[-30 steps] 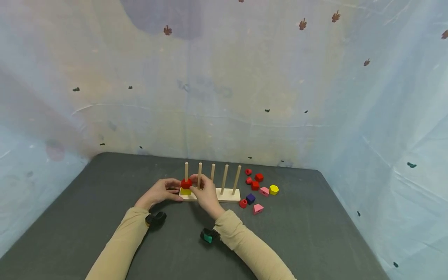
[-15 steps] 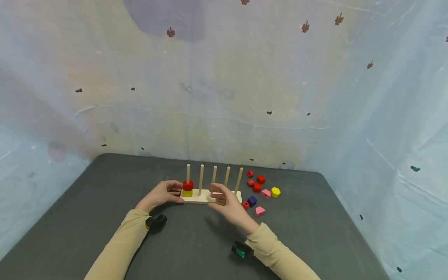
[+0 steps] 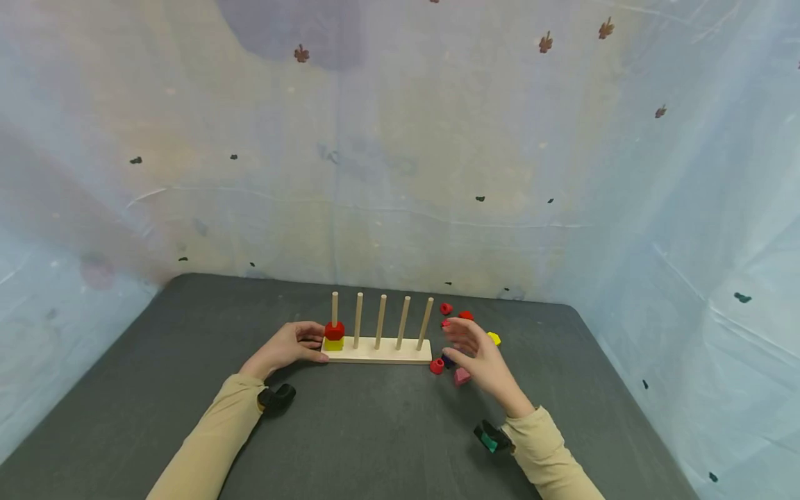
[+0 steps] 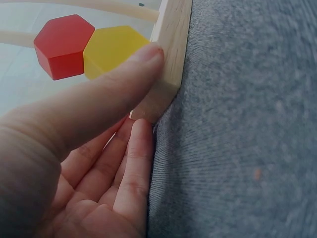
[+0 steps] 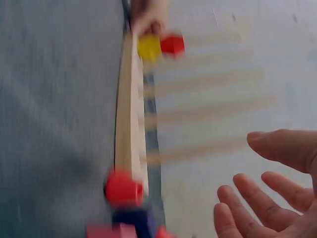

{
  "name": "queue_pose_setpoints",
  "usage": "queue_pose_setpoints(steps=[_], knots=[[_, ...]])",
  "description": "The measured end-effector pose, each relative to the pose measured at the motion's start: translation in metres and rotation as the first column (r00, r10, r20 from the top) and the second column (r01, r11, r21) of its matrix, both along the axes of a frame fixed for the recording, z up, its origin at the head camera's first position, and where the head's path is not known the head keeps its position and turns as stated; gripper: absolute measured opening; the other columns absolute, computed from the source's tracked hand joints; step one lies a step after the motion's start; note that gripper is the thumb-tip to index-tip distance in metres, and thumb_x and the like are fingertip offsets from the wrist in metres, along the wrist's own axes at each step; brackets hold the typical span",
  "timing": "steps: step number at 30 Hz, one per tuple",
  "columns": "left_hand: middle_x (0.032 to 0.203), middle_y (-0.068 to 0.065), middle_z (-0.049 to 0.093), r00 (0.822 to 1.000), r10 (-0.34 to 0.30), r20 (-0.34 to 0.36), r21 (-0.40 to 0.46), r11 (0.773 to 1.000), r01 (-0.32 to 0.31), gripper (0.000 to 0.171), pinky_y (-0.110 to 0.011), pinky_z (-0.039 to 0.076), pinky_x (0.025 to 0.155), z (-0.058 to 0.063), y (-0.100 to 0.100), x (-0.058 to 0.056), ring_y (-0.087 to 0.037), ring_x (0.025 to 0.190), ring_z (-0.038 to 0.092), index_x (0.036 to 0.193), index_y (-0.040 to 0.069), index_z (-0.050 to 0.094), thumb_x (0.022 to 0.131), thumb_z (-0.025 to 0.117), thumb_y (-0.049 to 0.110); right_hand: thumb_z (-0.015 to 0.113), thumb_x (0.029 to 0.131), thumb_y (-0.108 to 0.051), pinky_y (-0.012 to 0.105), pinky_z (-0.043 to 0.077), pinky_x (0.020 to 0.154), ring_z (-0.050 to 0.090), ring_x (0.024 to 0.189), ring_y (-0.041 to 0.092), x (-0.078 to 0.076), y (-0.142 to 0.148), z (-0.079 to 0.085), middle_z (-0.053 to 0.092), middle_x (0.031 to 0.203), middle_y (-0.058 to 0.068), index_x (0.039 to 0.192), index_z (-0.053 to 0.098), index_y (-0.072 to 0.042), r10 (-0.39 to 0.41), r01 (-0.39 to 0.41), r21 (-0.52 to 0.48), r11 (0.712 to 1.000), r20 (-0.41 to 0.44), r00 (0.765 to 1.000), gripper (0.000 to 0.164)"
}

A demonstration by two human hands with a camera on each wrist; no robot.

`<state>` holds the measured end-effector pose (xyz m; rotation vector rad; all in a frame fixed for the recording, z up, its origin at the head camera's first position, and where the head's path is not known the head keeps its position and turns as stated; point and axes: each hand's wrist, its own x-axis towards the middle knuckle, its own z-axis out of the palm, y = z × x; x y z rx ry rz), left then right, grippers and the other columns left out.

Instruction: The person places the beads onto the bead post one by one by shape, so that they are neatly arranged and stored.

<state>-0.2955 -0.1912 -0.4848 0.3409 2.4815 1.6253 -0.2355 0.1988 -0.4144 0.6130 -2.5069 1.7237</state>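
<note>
A wooden peg stand (image 3: 378, 354) with several upright pegs lies across the table. My left hand (image 3: 289, 346) grips its left end; in the left wrist view the thumb (image 4: 141, 62) lies on the base and the fingertips touch its end. On the leftmost peg a red many-sided bead (image 4: 64, 47) sits on top of a yellow bead (image 4: 114, 47). My right hand (image 3: 484, 357), fingers loosely spread, hovers over the loose beads right of the stand and holds nothing. Beneath or beside it are a red bead (image 3: 437, 366), a pink bead (image 3: 462, 376) and a partly covered dark blue bead (image 5: 136, 218).
Further red beads (image 3: 446, 307) lie behind the right hand, and a yellow bead (image 3: 494, 338) shows past it. Some beads are hidden by that hand. The dark grey table (image 3: 350, 437) ends at a pale patterned sheet (image 3: 400, 173).
The right hand has left the red bead on the leftmost peg and moved right, past the other pegs, to above the loose beads. The left hand has stayed at the stand's left end.
</note>
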Motion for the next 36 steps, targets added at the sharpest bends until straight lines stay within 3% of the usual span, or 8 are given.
queue_pose_setpoints(steps=[4, 9, 14, 21, 30, 36], knots=[[0.12, -0.013, 0.06, 1.0, -0.006, -0.004, 0.004, 1.0, 0.006, 0.063, -0.037, 0.05, 0.091, 0.0, 0.0, -0.001, -0.027, 0.107, 0.058, 0.124, 0.002, 0.06, 0.07, 0.086, 0.019, 0.066, 0.09, -0.003, 0.055, 0.039, 0.1, 0.05, 0.119, 0.04, -0.018, 0.031, -0.012, 0.055, 0.127, 0.021, 0.135, 0.048, -0.002, -0.118, 0.12, 0.016, 0.993, -0.06, 0.991, 0.049], [0.119, -0.013, 0.06, 1.0, -0.008, -0.014, 0.007, 1.0, 0.008, 0.062, -0.036, 0.051, 0.091, -0.002, -0.001, 0.0, -0.026, 0.106, 0.058, 0.122, 0.002, 0.061, 0.069, 0.087, 0.018, 0.066, 0.092, -0.012, 0.053, 0.041, 0.099, 0.05, 0.119, 0.039, -0.035, 0.066, -0.025, 0.055, 0.127, 0.02, 0.132, 0.052, -0.005, -0.202, 0.209, 0.038, 0.977, -0.129, 0.971, 0.043], [0.119, -0.013, 0.06, 1.0, -0.001, -0.013, -0.006, 1.0, 0.0, 0.063, -0.036, 0.051, 0.09, -0.002, -0.002, 0.002, -0.026, 0.106, 0.058, 0.122, 0.002, 0.061, 0.068, 0.087, 0.019, 0.066, 0.093, -0.014, 0.051, 0.042, 0.098, 0.048, 0.123, 0.036, -0.044, 0.089, -0.045, 0.052, 0.132, 0.022, 0.133, 0.051, -0.002, -0.265, 0.274, 0.104, 0.956, -0.091, 0.96, 0.045], [0.119, -0.014, 0.06, 0.999, -0.012, -0.035, -0.001, 1.0, 0.012, 0.062, -0.036, 0.051, 0.09, -0.002, -0.001, 0.001, -0.027, 0.106, 0.058, 0.122, 0.001, 0.061, 0.069, 0.087, 0.019, 0.065, 0.093, -0.013, 0.051, 0.043, 0.096, 0.05, 0.118, 0.039, -0.051, 0.102, -0.056, 0.051, 0.132, 0.024, 0.135, 0.048, 0.004, -0.264, 0.267, 0.193, 0.944, -0.043, 0.964, 0.048], [0.118, -0.012, 0.061, 1.0, -0.012, -0.025, 0.02, 1.0, 0.013, 0.062, -0.034, 0.051, 0.09, -0.001, -0.001, -0.001, -0.025, 0.105, 0.058, 0.122, 0.002, 0.061, 0.068, 0.087, 0.016, 0.064, 0.093, -0.014, 0.038, 0.05, 0.086, 0.055, 0.108, 0.035, -0.054, 0.102, -0.057, 0.056, 0.124, 0.024, 0.134, 0.05, 0.005, -0.243, 0.248, 0.288, 0.925, -0.052, 0.969, 0.047], [0.118, -0.012, 0.061, 1.0, -0.017, -0.022, 0.021, 1.0, 0.018, 0.062, -0.034, 0.051, 0.09, -0.001, -0.001, 0.0, -0.025, 0.105, 0.058, 0.122, 0.001, 0.061, 0.068, 0.087, 0.015, 0.063, 0.094, -0.014, 0.033, 0.051, 0.079, 0.057, 0.106, 0.034, -0.054, 0.101, -0.054, 0.057, 0.122, 0.024, 0.132, 0.052, 0.005, -0.241, 0.229, 0.333, 0.915, -0.005, 0.971, 0.045]])
